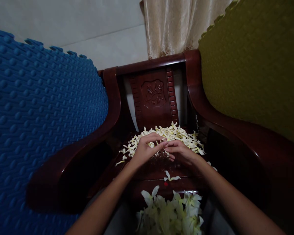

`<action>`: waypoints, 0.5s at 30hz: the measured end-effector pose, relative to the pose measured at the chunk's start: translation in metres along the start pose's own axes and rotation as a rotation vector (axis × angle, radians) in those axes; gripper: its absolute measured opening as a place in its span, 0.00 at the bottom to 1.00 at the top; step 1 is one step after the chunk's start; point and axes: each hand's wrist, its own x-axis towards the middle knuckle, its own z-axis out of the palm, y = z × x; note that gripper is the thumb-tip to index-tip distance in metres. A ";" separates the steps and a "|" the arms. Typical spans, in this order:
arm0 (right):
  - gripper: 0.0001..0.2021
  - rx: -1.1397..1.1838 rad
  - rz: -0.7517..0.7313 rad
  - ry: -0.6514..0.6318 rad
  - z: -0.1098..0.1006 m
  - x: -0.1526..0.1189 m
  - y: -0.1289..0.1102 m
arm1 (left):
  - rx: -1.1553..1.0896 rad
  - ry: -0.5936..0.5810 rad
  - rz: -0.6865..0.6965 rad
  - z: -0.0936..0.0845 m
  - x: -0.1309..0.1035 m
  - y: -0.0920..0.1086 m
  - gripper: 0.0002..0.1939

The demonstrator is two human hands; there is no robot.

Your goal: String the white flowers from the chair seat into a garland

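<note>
White flowers (pixel 178 132) lie in a loose pile on the chair's seat (pixel 147 176), toward its back. The left hand (pixel 152 147) and right hand (pixel 177 149) meet just in front of it, fingers curved and narrow, tips touching or nearly so. Something pale shows between them; whether either hand grips a flower, I cannot tell. Nearer lie a single flower (pixel 171 177), a red speck (pixel 166 184) just beside it, and a cluster (pixel 166 212) below the seat's front edge. A hard pinch could bruise or tear the thin petals; a low forearm could sweep the single flower off the glossy seat; a knock could spill the cluster, its support being hidden.
</note>
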 end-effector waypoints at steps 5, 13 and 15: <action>0.08 -0.024 0.004 0.020 0.001 0.000 0.000 | 0.007 0.008 -0.013 0.001 0.000 0.000 0.08; 0.10 -0.032 0.006 0.013 0.005 -0.001 -0.002 | 0.001 0.018 -0.022 0.000 -0.001 0.000 0.13; 0.09 -0.032 -0.003 0.013 0.005 -0.001 -0.002 | -0.013 0.026 -0.022 0.000 -0.001 0.000 0.13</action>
